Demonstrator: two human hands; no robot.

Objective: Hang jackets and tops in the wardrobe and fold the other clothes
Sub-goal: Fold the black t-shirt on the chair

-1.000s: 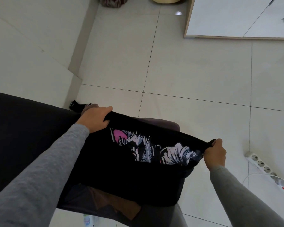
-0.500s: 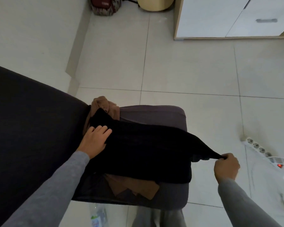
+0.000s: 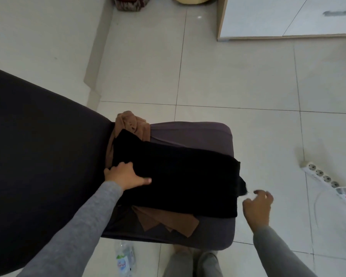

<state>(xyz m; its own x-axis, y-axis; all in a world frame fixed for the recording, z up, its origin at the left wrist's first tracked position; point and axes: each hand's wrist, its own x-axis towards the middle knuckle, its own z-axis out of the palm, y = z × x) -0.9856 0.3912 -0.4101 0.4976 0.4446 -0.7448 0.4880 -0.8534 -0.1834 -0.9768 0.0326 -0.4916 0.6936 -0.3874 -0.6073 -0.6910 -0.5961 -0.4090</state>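
A black garment lies folded flat across the seat of a dark chair, on top of a brown garment that sticks out behind and in front of it. My left hand rests on the black garment's left end, fingers spread over the cloth and thumb stretched along it. My right hand hovers just off the garment's right corner with loosely curled fingers and holds nothing. A small black tip of cloth hangs over the seat's right edge.
The chair's dark backrest fills the left. A plastic water bottle lies on the tiled floor below the seat. A white power strip with a red light lies at the right. A white cabinet stands at the far right.
The black garment went from held up with its print showing to folded flat on the seat. My right hand let go of its right corner. My left hand shifted down onto the cloth.
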